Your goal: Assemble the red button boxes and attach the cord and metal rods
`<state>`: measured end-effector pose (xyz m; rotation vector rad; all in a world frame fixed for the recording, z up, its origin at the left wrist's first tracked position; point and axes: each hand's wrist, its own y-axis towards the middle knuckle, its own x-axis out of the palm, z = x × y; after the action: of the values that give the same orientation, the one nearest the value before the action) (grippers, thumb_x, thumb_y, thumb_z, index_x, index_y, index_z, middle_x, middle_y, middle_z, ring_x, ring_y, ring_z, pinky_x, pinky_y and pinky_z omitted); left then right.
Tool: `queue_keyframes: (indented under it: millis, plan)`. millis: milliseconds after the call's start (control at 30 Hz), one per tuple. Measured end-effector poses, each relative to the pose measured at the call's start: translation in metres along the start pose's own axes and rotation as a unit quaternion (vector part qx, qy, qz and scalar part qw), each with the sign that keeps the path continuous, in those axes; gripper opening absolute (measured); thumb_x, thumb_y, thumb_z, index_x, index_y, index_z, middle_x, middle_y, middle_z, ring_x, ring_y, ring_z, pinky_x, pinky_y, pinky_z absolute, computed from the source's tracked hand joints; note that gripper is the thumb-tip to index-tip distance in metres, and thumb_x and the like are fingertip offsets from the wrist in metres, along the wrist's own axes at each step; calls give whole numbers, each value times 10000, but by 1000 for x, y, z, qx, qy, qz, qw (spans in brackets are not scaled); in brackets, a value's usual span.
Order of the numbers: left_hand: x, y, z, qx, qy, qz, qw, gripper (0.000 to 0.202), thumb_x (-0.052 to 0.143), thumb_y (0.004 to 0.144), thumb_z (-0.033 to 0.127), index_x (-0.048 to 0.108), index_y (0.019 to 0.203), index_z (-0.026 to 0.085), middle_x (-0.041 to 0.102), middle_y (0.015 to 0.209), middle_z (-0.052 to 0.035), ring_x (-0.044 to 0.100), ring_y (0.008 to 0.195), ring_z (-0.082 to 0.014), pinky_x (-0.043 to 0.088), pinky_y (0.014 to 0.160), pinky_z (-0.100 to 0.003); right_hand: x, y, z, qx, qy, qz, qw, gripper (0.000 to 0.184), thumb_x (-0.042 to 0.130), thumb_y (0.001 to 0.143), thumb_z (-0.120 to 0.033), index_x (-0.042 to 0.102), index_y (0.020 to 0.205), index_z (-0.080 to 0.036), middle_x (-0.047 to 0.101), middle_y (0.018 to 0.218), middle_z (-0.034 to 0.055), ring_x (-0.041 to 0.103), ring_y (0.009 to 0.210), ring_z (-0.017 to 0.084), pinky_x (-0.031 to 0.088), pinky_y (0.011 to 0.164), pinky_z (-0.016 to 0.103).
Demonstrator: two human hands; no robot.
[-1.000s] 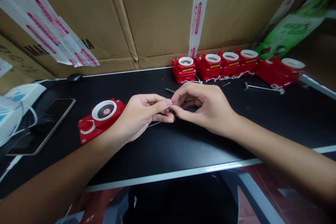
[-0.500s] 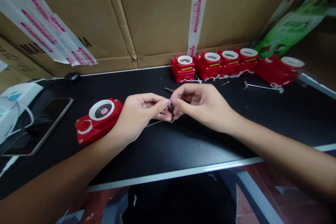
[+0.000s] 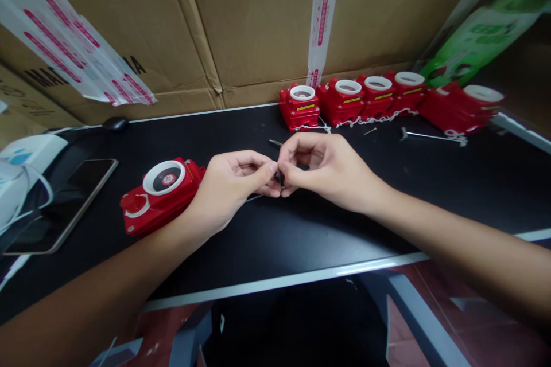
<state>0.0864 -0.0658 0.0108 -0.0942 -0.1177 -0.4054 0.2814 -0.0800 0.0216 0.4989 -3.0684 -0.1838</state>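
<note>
Over the middle of the black table, my left hand (image 3: 241, 183) and my right hand (image 3: 325, 167) meet at the fingertips. Thumbs and fingers of both are pinched around something small, which the fingertips almost wholly hide. A thin metal rod (image 3: 253, 198) shows just below my left fingers; whether it joins the held piece is unclear. Beside my left wrist lies a red box (image 3: 138, 209) with a white ring around a dark round window, partly covered by my forearm. Behind my right fingers, the tip of a thin pointed metal tool (image 3: 275, 142) sticks out.
Several similar red boxes (image 3: 299, 108) with white cords line the back right. Near them lie a small screw (image 3: 371, 131) and a metal rod with a crosswise head (image 3: 430, 136). A phone (image 3: 64, 206) lies at left; a green bottle (image 3: 482, 34) leans at right. Cardboard (image 3: 258, 23) stands behind.
My right fingers have closed further over the small piece, hiding the whitish bit that showed between the thumbs. The view has shifted slightly.
</note>
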Motion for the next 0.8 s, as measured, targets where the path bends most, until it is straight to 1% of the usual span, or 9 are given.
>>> queue_keyframes:
  millis: [100,200,300,500,600,667,733,767,800]
  plan:
    - [-2,0,-1,3,-2,-13,1000,200,869,854,289,802,891,104,777,765,-58,751,672,-138,655,679,-218,0,1,1,30,55,-9,998,171,817,803,-151,650,840,-151,715,744,-4,740,680,139,681,648,259]
    - [-3,2,-1,10,14,-1,1000,218,871,850,315,805,896,112,776,772,-60,752,692,-150,654,681,-235,-1,2,1,65,59,4,996,255,888,758,-187,648,834,-146,709,699,-8,736,649,141,693,636,268]
    - [-3,3,-1,5,40,20,999,241,886,822,335,811,886,115,777,758,-67,747,677,-165,657,687,-268,0,1,0,67,21,20,997,297,932,728,-238,669,820,-134,697,680,-3,724,623,144,692,612,274]
    - [-4,2,-4,-13,55,42,998,283,890,803,378,808,868,115,767,721,-74,731,633,-171,640,669,-288,0,-3,2,2,-98,18,995,215,866,804,-228,704,901,-125,726,779,15,746,646,132,633,615,214]
    - [-7,3,-6,-34,54,24,998,293,857,830,397,800,879,114,765,730,-75,737,637,-174,630,678,-288,-3,-3,2,8,-125,-14,992,170,792,874,-256,705,942,-127,737,817,25,751,639,139,611,598,224]
    - [-6,0,1,-44,91,2,995,329,771,906,439,793,915,111,759,734,-80,746,639,-185,621,676,-294,-7,-2,0,8,-159,-28,987,137,749,895,-256,698,935,-135,727,818,20,726,618,133,579,562,223]
    - [-3,-9,18,2,182,-1,983,352,661,985,446,786,970,118,759,784,-83,738,622,-180,600,646,-290,-12,1,-3,-23,-221,-15,975,93,735,875,-212,669,880,-147,691,770,-1,674,609,118,533,554,215]
    - [-1,-16,30,57,244,10,968,330,623,1009,420,785,1002,133,763,850,-84,729,626,-169,587,636,-285,-15,2,-4,-46,-256,-10,965,82,727,868,-188,655,856,-152,670,747,-9,648,619,114,515,570,215]
    - [0,-24,43,133,309,27,941,295,601,1023,384,785,1026,155,762,937,-83,719,649,-157,576,640,-280,-18,3,-6,-71,-290,-11,954,76,717,868,-168,647,844,-155,656,746,-11,630,640,113,504,599,220]
